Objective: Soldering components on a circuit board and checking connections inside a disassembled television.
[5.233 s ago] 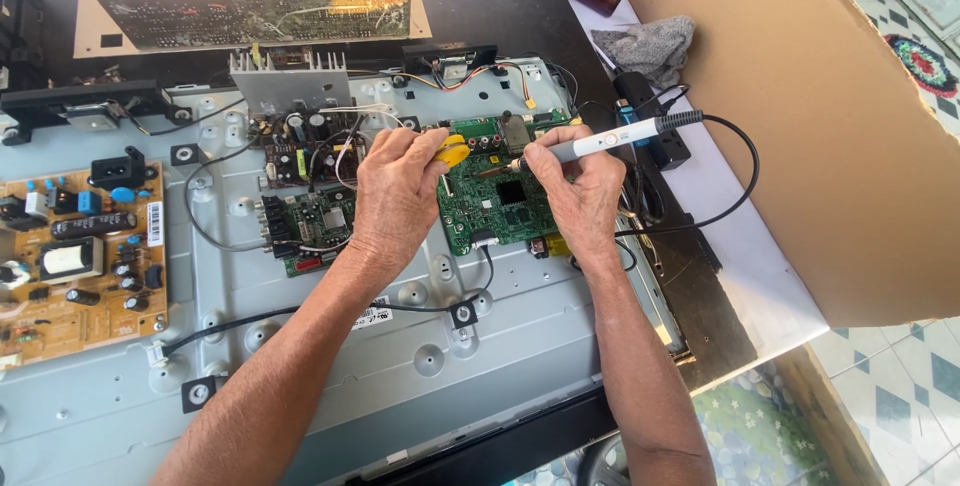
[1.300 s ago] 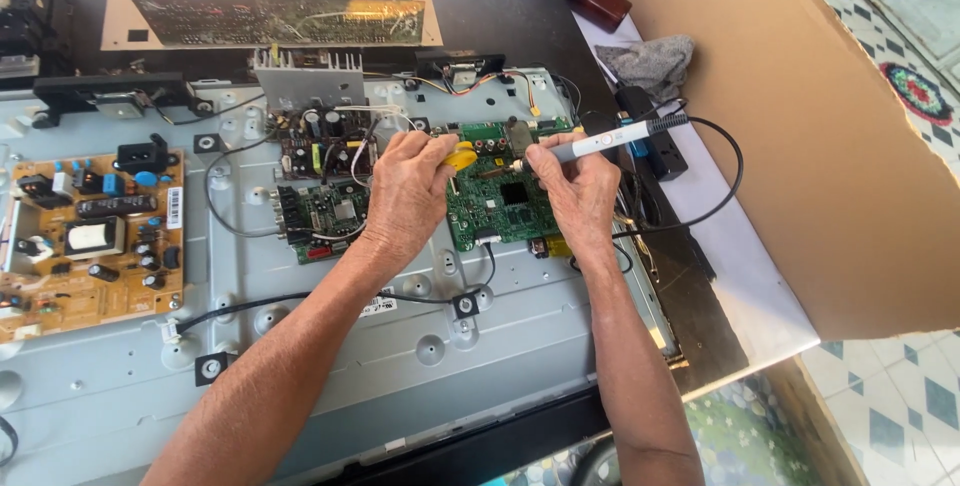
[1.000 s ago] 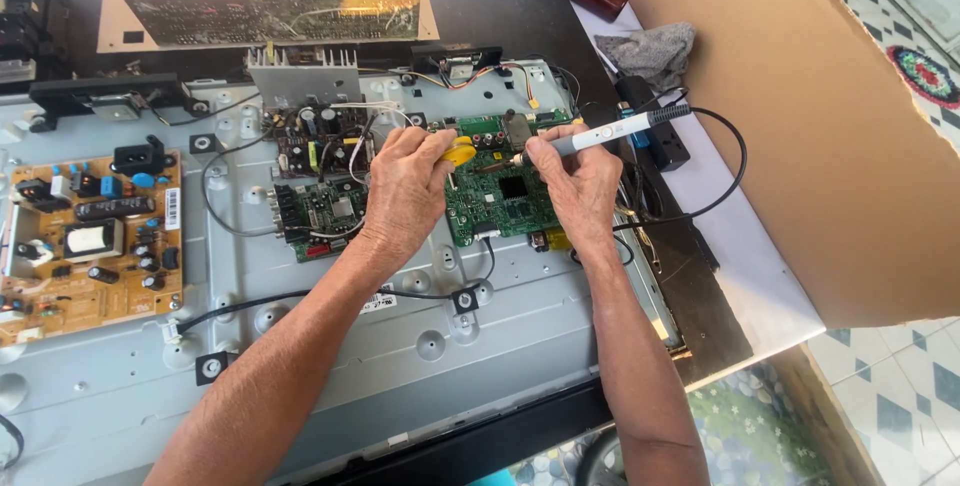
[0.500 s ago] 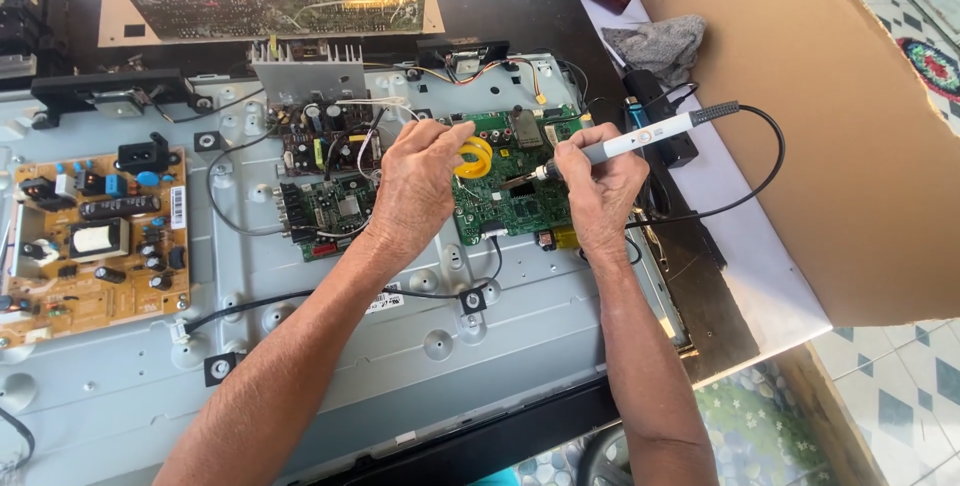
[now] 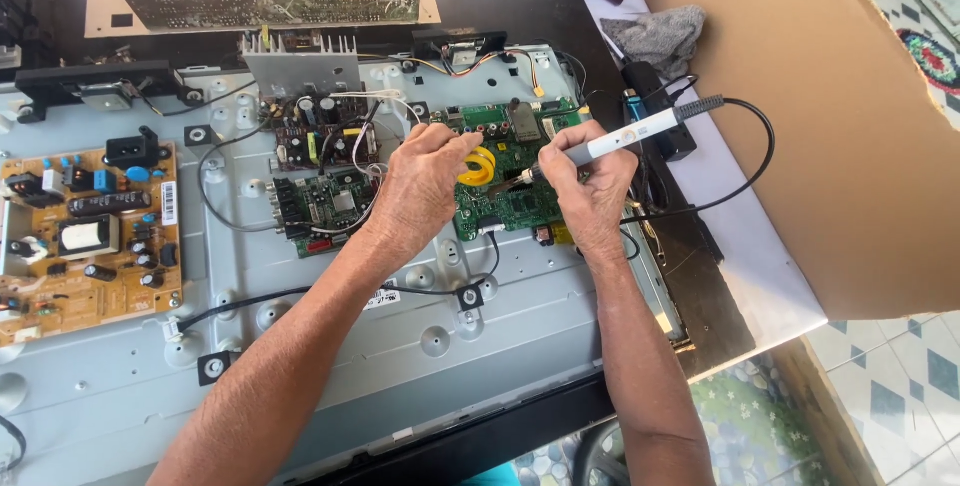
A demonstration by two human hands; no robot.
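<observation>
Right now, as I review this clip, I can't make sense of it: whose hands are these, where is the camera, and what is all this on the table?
The single view comes from a camera on the person's head, looking down. Both bare hands are theirs. The right hand holds a pen-shaped soldering iron with a black cord, tip down on a green circuit board. The left hand rests its fingers on that board beside a yellow part. The board sits on a grey metal back panel. A tan board lies at left, cardboard at right.
</observation>
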